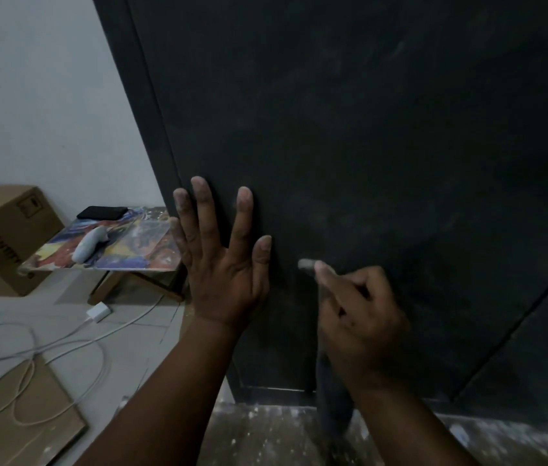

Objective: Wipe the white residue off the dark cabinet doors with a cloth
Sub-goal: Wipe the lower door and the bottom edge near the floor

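A tall dark cabinet door (350, 129) fills the view, with faint whitish smears across it. My left hand (222, 260) lies flat against the door's lower left part, fingers straight and spread, their tips dusted white. My right hand (363, 317) grips a dark grey cloth (334, 405), with a pale bunched end (306, 264) sticking out past the fingers and touching the door. The rest of the cloth hangs down below the hand. A second dark door (541, 348) adjoins at the lower right.
A small wooden table with a colourful top (124, 243) stands left of the cabinet, bearing a black phone (102, 212) and a grey bundled rag (89, 247). A cardboard box (0, 237), white charger (98, 312), cable (40, 351) and flat cardboard (23, 425) lie on the floor.
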{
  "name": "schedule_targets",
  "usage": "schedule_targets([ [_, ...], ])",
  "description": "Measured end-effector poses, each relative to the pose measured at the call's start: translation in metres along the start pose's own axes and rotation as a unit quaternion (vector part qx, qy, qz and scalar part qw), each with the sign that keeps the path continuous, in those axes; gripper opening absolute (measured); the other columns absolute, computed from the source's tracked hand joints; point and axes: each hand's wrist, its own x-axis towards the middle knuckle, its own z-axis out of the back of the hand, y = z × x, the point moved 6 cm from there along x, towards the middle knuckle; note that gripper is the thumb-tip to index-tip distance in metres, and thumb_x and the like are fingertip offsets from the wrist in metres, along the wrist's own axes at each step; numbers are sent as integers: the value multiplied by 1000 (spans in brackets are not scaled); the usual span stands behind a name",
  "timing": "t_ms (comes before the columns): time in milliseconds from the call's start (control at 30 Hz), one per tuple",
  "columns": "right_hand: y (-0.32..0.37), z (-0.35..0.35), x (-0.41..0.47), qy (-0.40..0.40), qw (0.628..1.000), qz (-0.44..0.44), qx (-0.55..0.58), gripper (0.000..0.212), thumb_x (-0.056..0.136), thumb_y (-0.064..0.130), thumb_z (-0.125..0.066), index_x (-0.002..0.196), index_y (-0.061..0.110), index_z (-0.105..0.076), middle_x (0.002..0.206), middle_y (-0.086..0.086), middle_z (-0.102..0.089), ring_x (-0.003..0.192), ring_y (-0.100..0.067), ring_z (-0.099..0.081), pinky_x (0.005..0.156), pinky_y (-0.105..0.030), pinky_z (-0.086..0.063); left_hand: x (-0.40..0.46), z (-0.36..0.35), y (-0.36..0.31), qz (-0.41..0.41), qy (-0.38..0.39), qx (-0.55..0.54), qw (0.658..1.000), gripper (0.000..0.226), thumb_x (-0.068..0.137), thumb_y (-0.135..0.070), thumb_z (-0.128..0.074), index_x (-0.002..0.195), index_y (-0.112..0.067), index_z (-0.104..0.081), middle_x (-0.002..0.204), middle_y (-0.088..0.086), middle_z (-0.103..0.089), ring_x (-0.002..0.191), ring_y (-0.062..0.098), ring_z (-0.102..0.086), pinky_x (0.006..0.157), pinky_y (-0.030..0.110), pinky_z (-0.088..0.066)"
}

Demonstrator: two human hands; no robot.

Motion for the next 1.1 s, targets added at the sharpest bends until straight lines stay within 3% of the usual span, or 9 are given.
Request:
schedule_targets([
  [100,11,14,34,-82,996,37,-9,15,94,9,-75,108,12,-81,78,-7,-58,61,-19,-53,51,-28,-41,4,-1,-3,-12,-1,2,1000,70,107,-46,-40,164,-40,0,171,-4,20,159,29,14,127,55,4],
  [233,27,9,53,-133,990,37,-8,20,92,10,-78,110,18,-80,79,-5,-58,64,-16,-52,53,-26,-39,5,-2,-7,-3,-4,4,1000,70,107,-47,-40,165,-39,-1,171,-2,19,159,31,14,127,54,5],
  [400,17,-8,7,-5,999,43,-5,14,95,18,-75,106,24,-82,78,1,-58,58,-16,-54,47,-28,-43,5,-2,-6,-1,-3,6,1000,74,106,-47,-43,165,-40,0,171,-1,18,159,32,12,127,56,5],
  [533,-21,2,-11,43,994,-98,29,32,102,46,-58,86,23,-74,75,11,-56,60,-9,-53,51,-33,-50,4,-2,-10,-24,3,13,1000,71,107,-49,-42,165,-39,-1,171,-1,18,159,33,11,127,53,5],
  [667,-17,31,22,-71,997,-15,15,33,106,30,-51,107,13,-80,81,-7,-58,64,-20,-54,53,-32,-44,6,-3,-20,-40,7,15,999,69,107,-46,-41,165,-35,-6,172,0,16,159,31,11,128,53,4],
  [800,-8,36,49,-148,989,10,2,16,100,14,-68,112,10,-79,82,-9,-56,66,-18,-52,58,-27,-40,10,-5,-35,-34,17,10,999,68,106,-43,-44,164,-29,-12,173,12,1,158,30,13,127,53,5],
  [867,-6,25,40,-118,993,18,11,16,100,15,-69,111,12,-80,82,-6,-57,65,-16,-53,55,-27,-43,15,-5,-44,-35,20,7,999,64,107,-43,-45,162,-26,-20,169,19,-8,158,28,14,127,53,5],
  [967,-12,11,7,1,1000,19,1,22,104,23,-60,111,19,-81,83,0,-59,63,-15,-54,55,-23,-40,24,-5,-63,-93,15,9,996,57,108,-42,-44,161,-29,-27,167,19,-15,158,28,12,127,54,3],
  [1100,-52,24,-9,35,987,-136,77,39,102,46,-55,100,16,-79,84,15,-54,68,-5,-56,60,-19,-45,36,-8,-76,-126,4,14,992,54,109,-42,-44,161,-30,-31,168,17,-19,158,31,5,127,55,0],
])
